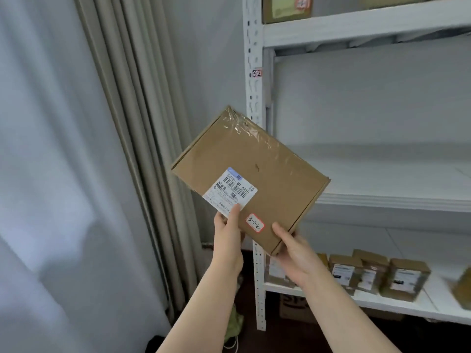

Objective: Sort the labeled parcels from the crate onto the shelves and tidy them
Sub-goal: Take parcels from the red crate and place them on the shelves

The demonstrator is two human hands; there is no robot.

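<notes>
Flat cardboard parcel (254,174): held in the air before the left upright of the white shelf unit (254,98). Its broad face is to the camera, its long axis slants from upper left to lower right, and one corner points up. A barcode shipping label (230,191) and a red-bordered sticker (255,222) marked "3-1-2" sit near its lower edge. Left hand (226,235): grips the lower-left edge, thumb pressed on the shipping label; right hand (293,250): grips the bottom corner, thumb on the face, fingers hidden behind.
</notes>
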